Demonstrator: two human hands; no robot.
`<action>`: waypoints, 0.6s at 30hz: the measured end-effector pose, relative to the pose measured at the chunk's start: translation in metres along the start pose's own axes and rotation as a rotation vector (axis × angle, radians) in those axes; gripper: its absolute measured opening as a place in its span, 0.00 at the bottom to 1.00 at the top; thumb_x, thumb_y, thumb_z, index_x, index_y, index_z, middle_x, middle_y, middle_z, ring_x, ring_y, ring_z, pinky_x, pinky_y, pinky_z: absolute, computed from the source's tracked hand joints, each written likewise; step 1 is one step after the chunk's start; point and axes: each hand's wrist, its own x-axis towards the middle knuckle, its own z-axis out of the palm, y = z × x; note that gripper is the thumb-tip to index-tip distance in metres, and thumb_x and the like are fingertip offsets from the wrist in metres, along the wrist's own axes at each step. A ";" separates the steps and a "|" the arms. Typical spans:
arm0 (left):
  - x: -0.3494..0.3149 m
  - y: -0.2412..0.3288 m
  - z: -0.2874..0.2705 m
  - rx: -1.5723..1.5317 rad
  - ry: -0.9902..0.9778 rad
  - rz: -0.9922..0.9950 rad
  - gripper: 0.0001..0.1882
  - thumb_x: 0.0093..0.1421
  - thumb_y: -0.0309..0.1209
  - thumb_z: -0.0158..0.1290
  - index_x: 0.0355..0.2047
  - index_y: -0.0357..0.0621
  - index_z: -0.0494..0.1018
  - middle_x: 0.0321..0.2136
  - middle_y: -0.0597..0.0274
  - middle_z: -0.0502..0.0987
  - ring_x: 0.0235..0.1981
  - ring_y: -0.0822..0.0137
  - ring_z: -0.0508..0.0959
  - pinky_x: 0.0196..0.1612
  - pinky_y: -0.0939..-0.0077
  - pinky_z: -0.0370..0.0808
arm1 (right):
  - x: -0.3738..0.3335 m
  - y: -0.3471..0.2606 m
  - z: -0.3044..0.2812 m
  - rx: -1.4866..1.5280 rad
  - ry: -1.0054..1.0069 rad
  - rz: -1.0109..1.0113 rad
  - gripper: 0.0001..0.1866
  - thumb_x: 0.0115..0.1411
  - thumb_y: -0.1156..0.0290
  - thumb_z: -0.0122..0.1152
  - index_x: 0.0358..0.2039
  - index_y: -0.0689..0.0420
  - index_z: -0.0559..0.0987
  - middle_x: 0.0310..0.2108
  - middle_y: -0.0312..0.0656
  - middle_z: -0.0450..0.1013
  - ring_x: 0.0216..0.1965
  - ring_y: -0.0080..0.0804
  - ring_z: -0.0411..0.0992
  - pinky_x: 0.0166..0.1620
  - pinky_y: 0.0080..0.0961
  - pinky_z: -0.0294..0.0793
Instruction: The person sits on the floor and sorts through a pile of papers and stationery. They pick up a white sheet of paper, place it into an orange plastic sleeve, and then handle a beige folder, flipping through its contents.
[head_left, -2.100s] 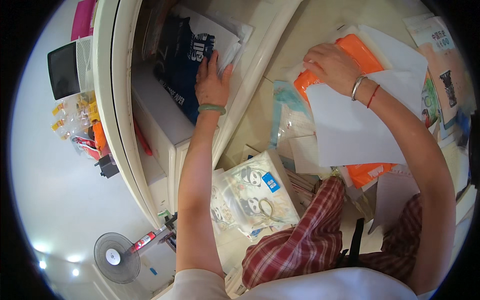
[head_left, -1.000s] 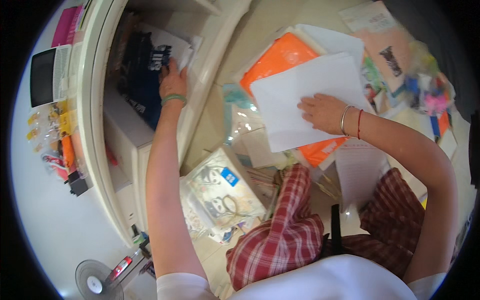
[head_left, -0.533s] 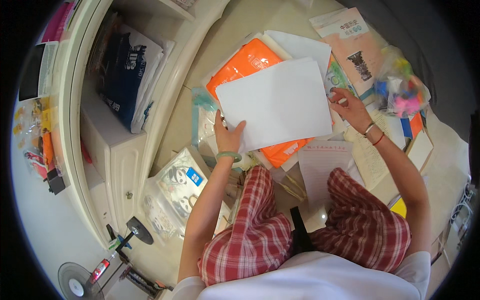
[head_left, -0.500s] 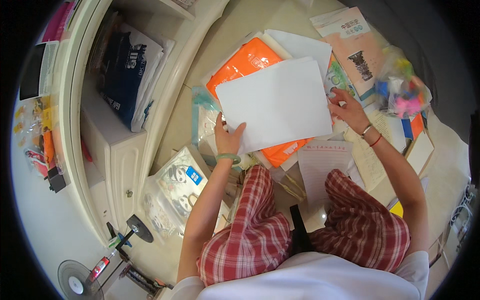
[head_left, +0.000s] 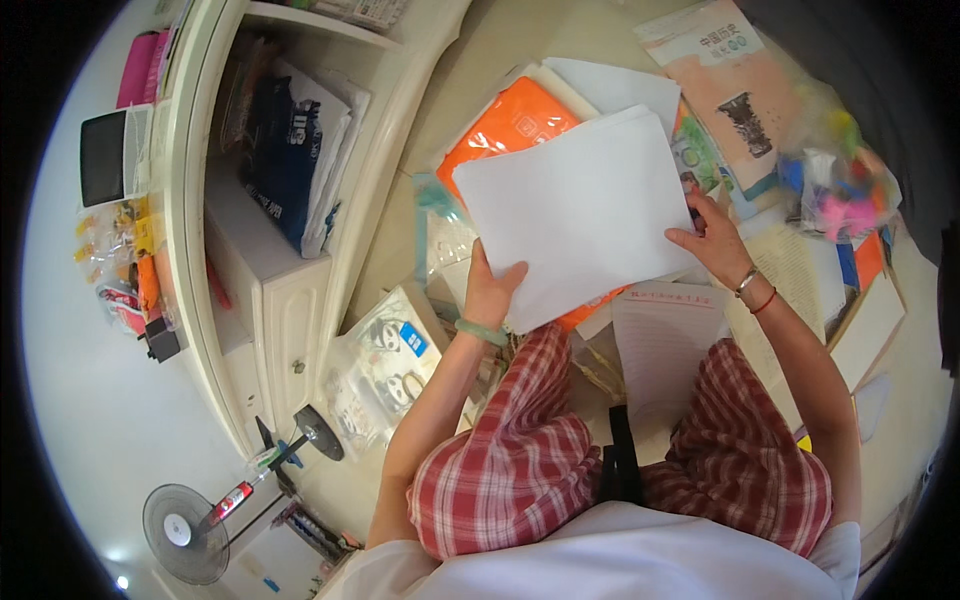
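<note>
Head view: Left hand [head_left: 490, 292], wearing a green stone-like bangle [head_left: 482, 332], has its fingers closed on the plain white rectangular paper sheets [head_left: 575, 200] at their lower left edge, thumb on top. Right hand [head_left: 716, 242] grips the right edge, thumb on top, other fingers partly hidden. The sheets overlap a glossy orange plastic-wrapped pack [head_left: 520, 118]. Nearer the person, a lined white page [head_left: 672, 335] lies between red plaid trouser legs [head_left: 500, 465].

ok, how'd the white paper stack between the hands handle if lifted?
The white paper stack probably flops: broad, thin sheets. Sheets may slip apart; edges look slightly offset at the far right corner. Edges may crease where left hand and right hand grip opposite sides.
</note>
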 end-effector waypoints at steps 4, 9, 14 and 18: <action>-0.030 0.021 -0.002 0.353 -0.297 0.046 0.18 0.59 0.19 0.48 0.51 0.36 0.68 0.43 0.53 0.75 0.45 0.65 0.75 0.50 0.72 0.72 | -0.017 0.001 -0.034 0.397 -0.114 0.150 0.29 0.54 0.70 0.63 0.55 0.63 0.66 0.52 0.44 0.67 0.46 0.27 0.69 0.48 0.24 0.70; -0.039 0.038 0.011 -0.048 -0.700 -0.053 0.12 0.58 0.22 0.51 0.43 0.39 0.75 0.50 0.46 0.72 0.52 0.57 0.73 0.54 0.67 0.71 | -0.060 0.031 -0.069 0.658 -0.328 0.220 0.39 0.55 0.70 0.59 0.65 0.56 0.54 0.53 0.45 0.69 0.44 0.25 0.70 0.49 0.23 0.69; -0.042 0.014 0.013 -0.081 -0.768 -0.182 0.13 0.59 0.21 0.49 0.45 0.38 0.74 0.48 0.48 0.74 0.50 0.59 0.74 0.54 0.67 0.72 | -0.124 0.035 -0.057 0.578 -0.464 0.244 0.31 0.57 0.66 0.59 0.60 0.56 0.64 0.50 0.44 0.72 0.45 0.27 0.71 0.52 0.24 0.68; -0.049 -0.001 0.006 0.160 -0.627 -0.334 0.16 0.64 0.29 0.48 0.50 0.36 0.70 0.44 0.56 0.76 0.44 0.68 0.76 0.48 0.73 0.74 | -0.165 0.032 -0.040 0.219 -0.224 0.228 0.24 0.59 0.61 0.61 0.50 0.62 0.72 0.48 0.43 0.73 0.47 0.30 0.69 0.52 0.26 0.68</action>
